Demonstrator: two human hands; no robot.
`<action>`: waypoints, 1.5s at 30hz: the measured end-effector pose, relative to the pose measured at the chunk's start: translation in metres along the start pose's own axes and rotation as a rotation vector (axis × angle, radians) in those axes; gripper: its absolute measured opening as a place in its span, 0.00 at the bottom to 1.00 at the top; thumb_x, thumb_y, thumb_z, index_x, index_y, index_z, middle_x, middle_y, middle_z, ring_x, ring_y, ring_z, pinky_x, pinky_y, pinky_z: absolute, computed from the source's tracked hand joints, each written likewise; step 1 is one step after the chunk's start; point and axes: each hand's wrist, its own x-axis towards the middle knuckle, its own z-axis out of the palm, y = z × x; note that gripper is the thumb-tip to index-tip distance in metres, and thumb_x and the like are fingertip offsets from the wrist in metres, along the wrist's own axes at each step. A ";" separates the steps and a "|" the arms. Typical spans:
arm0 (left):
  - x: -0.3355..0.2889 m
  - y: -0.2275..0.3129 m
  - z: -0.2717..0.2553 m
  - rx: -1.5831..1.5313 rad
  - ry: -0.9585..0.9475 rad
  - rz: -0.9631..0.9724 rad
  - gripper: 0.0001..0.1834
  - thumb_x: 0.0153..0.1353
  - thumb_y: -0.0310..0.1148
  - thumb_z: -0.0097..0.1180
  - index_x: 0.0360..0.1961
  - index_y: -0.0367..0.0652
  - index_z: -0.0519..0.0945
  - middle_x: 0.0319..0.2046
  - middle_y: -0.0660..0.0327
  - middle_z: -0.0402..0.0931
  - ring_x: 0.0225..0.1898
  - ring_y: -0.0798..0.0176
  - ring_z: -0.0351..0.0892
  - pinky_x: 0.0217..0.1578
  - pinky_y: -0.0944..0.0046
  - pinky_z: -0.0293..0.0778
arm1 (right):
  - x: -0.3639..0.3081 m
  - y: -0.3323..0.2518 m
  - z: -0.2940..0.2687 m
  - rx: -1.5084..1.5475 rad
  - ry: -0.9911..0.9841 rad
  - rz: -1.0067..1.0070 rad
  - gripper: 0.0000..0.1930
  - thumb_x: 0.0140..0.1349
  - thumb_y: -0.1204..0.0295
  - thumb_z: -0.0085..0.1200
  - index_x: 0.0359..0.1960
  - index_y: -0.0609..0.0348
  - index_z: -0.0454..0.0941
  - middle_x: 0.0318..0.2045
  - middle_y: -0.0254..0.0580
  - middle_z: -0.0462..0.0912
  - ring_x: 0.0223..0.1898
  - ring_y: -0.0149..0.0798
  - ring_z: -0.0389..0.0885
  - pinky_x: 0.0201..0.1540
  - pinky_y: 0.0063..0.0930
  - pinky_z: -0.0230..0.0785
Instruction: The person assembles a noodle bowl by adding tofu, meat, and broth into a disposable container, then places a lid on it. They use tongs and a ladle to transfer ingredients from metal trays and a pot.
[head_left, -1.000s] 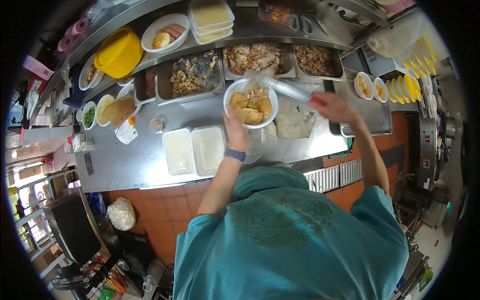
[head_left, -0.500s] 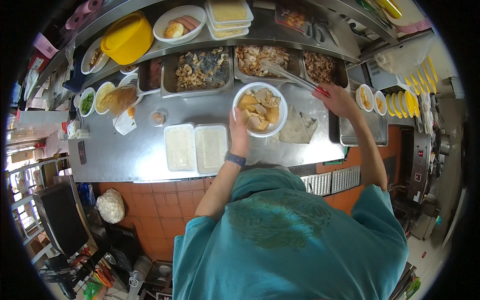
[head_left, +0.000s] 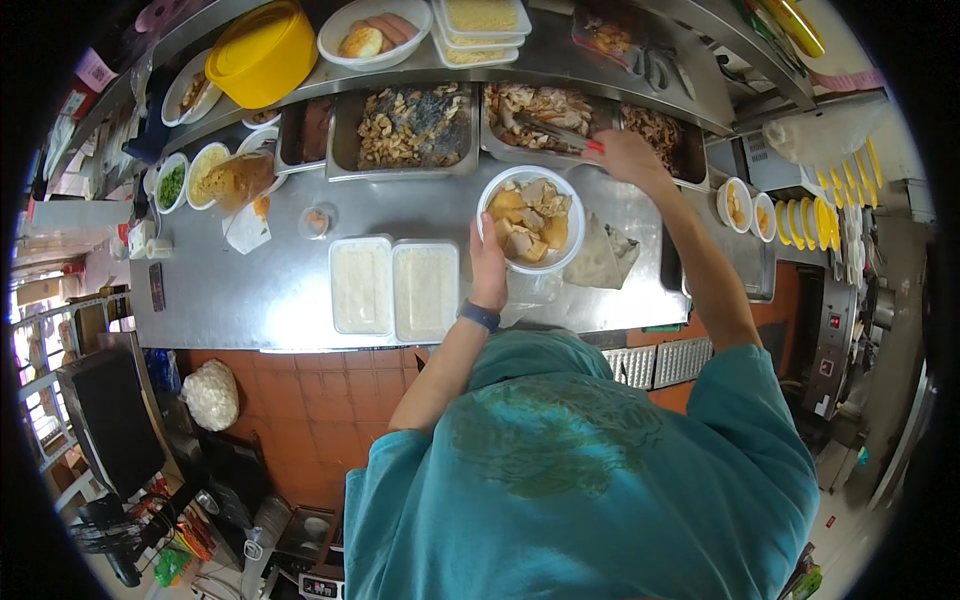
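Note:
My left hand point(head_left: 488, 268) is closed on the near left rim of a round white bowl point(head_left: 490, 192), thumb over its edge. Pale and golden-brown chunks of food point(head_left: 530, 215) fill the bowl, which is held over the steel counter. My right hand point(head_left: 632, 158) grips metal tongs point(head_left: 560, 133) with red handle ends. The tongs' tips reach into a steel pan of sliced pale meat point(head_left: 535, 103) behind the bowl; whether they pinch a piece I cannot make out. A pan of darker shredded meat point(head_left: 650, 135) lies just beyond my right hand.
Two white rectangular tubs point(head_left: 362, 290) stand left of my left hand. Beside the bowl lies a crumpled grey cloth point(head_left: 604, 255). A pan of chopped pieces point(head_left: 395, 140) adjoins the meat pan. Overhead, a shelf holds a yellow container point(head_left: 258, 60). Small bowls point(head_left: 735, 203) sit at right.
My right hand has moved left and away from me, bringing the tongs deeper into the pan of sliced meat. My left hand still holds the bowl in nearly the same place.

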 end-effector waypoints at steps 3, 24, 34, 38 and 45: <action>0.004 0.005 0.000 -0.004 0.003 0.001 0.29 0.75 0.52 0.38 0.62 0.37 0.68 0.57 0.56 0.71 0.58 0.62 0.69 0.61 0.62 0.62 | -0.031 0.007 -0.023 0.217 -0.040 0.092 0.19 0.66 0.54 0.56 0.36 0.61 0.80 0.21 0.46 0.80 0.22 0.44 0.81 0.29 0.37 0.72; 0.015 0.006 -0.002 -0.076 -0.165 -0.055 0.31 0.74 0.52 0.42 0.65 0.38 0.65 0.62 0.57 0.68 0.62 0.60 0.66 0.64 0.61 0.58 | -0.225 -0.059 -0.087 0.218 -0.008 0.265 0.17 0.58 0.60 0.64 0.42 0.60 0.82 0.32 0.52 0.85 0.33 0.51 0.84 0.38 0.38 0.74; -0.007 -0.002 0.002 0.204 -0.235 0.015 0.35 0.73 0.53 0.44 0.69 0.35 0.61 0.63 0.53 0.67 0.64 0.58 0.65 0.64 0.61 0.59 | -0.238 -0.070 -0.049 -0.102 0.080 0.194 0.16 0.64 0.57 0.57 0.40 0.58 0.80 0.24 0.48 0.83 0.29 0.51 0.83 0.34 0.44 0.74; -0.014 -0.013 0.015 0.166 -0.222 0.041 0.36 0.73 0.52 0.45 0.70 0.34 0.59 0.65 0.52 0.64 0.65 0.58 0.63 0.65 0.61 0.58 | -0.230 -0.055 -0.061 -0.111 0.023 0.103 0.15 0.65 0.56 0.56 0.37 0.57 0.78 0.24 0.46 0.82 0.29 0.53 0.81 0.35 0.42 0.72; -0.031 -0.030 0.033 0.060 -0.069 0.087 0.35 0.73 0.54 0.42 0.68 0.37 0.61 0.66 0.53 0.63 0.67 0.58 0.61 0.66 0.59 0.56 | -0.252 0.011 -0.096 0.151 0.050 -0.095 0.14 0.62 0.61 0.60 0.38 0.60 0.81 0.27 0.50 0.82 0.30 0.53 0.80 0.35 0.39 0.70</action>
